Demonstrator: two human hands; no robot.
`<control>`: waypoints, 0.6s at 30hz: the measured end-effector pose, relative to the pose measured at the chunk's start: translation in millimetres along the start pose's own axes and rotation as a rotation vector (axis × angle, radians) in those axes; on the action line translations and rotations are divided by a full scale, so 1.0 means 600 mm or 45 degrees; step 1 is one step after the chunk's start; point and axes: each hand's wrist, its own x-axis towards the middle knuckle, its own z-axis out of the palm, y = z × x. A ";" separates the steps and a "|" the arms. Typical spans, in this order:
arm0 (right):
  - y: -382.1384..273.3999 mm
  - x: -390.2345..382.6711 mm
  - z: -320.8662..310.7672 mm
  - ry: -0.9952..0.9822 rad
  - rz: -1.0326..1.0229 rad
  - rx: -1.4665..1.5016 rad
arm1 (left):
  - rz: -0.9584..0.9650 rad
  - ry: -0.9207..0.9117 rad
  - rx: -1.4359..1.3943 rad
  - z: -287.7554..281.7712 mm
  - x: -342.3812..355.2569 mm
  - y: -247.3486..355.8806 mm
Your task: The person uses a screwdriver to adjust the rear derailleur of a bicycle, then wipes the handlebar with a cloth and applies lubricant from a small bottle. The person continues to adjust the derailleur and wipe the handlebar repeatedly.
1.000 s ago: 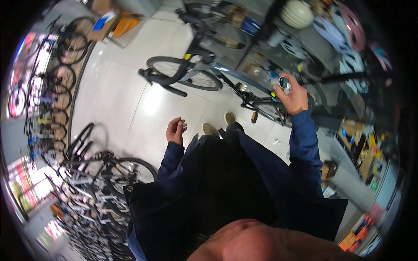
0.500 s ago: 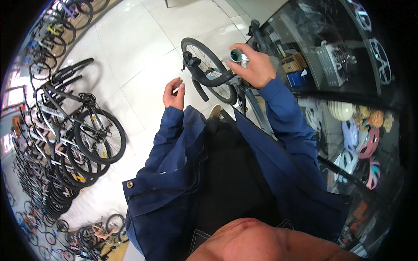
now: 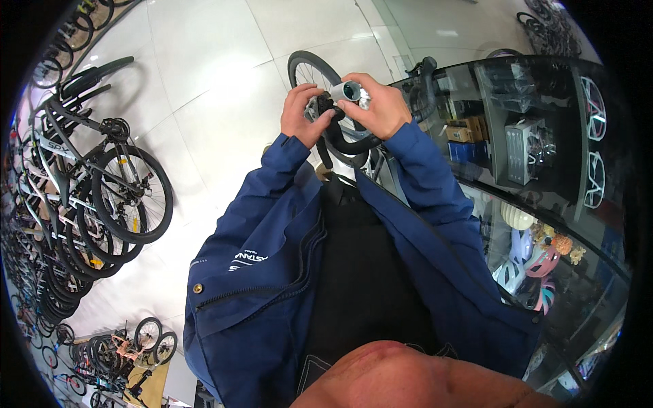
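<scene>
A short silver cylinder with a dark green, glassy round end faces up in my right hand, which is closed around it. Something whitish shows beside it under the fingers. My left hand is next to it, with fingers and thumb curled about the black brake hood of a drop handlebar. Contact there is partly hidden. The black handlebar curves below both hands. It belongs to a bicycle standing in front of me, whose front wheel shows beyond the hands.
A glass display case stands close on my right, with boxes, glasses and helmets inside. Rows of parked bicycles line the left. Pale tiles cover the floor.
My left hand has moved up and right to the brake hood. My right hand has shifted slightly left with the silver cylinder, so the hands are now close together. The view has turned a little.
</scene>
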 end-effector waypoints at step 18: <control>-0.002 0.011 -0.004 -0.125 -0.064 0.016 | 0.083 -0.203 -0.031 0.003 0.036 -0.024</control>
